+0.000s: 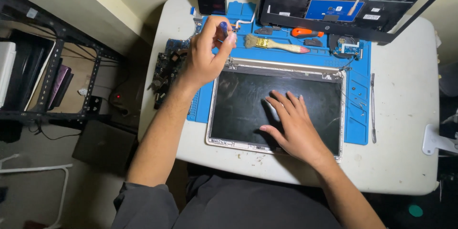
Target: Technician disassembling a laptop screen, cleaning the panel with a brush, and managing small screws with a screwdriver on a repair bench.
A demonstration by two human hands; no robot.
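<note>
Gripped upright in the left hand (206,52) is a small blue-handled screwdriver (223,28), the fingers and thumb closed around its handle; its long axis runs nearly straight down, and the tip, hidden behind the fingers, seems to meet the top-left corner of the dark laptop screen panel in its silver frame (248,100), by the hinge. That corner lies directly below the grip, at the far left of the panel, so the left hand is the nearer one to it. The right hand (293,124) holds nothing: its grip is fully open, fingers spread and palm flat on the glass near the panel's middle.

The panel lies on a blue silicone repair mat (355,109) with its long axis across the white worktop (405,162). Counted: one screwdriver in hand, one orange-handled tool (305,32) and one wooden-handled brush (274,44) beyond the panel, one thin metal pry tool (372,107) to the right, one opened black laptop base (343,5) at the far edge, and one dark circuit board (168,64) at the left.
</note>
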